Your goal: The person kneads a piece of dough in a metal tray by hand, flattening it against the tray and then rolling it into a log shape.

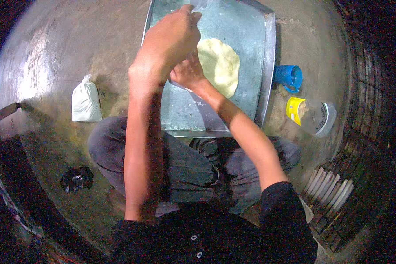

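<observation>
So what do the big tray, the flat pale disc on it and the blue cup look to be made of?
The tray looks like sheet metal: dull grey sheen, thin folded rim, a whitish dusting. The disc seems to be soft dough: matt, pale yellow, uneven edge, with the right hand at its edge. The blue cup is probably plastic: even saturated colour, moulded handle.

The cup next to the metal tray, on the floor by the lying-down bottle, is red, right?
Not quite. The cup is blue, not red. The head view shows it standing on the floor just beside the right edge of the metal tray, with the bottle lying on its side close by, as you said.
</observation>
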A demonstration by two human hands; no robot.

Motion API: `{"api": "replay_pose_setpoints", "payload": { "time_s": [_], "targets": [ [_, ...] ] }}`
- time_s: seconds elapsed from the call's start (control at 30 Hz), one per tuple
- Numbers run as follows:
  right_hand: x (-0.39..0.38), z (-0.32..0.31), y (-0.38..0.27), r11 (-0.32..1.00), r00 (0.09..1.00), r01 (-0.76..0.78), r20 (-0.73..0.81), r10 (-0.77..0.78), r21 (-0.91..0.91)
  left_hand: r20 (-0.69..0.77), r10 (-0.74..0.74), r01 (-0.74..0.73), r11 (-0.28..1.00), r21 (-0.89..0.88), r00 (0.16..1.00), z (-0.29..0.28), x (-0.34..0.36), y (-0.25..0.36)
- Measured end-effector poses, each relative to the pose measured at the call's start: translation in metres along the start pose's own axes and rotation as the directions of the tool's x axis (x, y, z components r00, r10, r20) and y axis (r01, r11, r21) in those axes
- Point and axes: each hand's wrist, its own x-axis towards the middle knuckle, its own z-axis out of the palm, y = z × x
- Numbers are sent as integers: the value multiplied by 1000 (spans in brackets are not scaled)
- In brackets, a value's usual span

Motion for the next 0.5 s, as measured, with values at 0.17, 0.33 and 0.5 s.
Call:
{"api": "replay_pose_setpoints", "payload": {
  "time_s": [0.17,0.33,0.5],
  "targets": [
    [14,11,-9,997,998,-60,9,60,55,1,-9,9,1000,-24,1000,-6,3,14],
    [25,-14,-8,916,954,-251,-80,289,313,-30,-52,52,999,-7,998,-26,-2,31],
    [-12,-64,10,996,999,-53,8,54,-75,-9,-36,35,999,-20,999,-13,-2,20]
  ]
}}
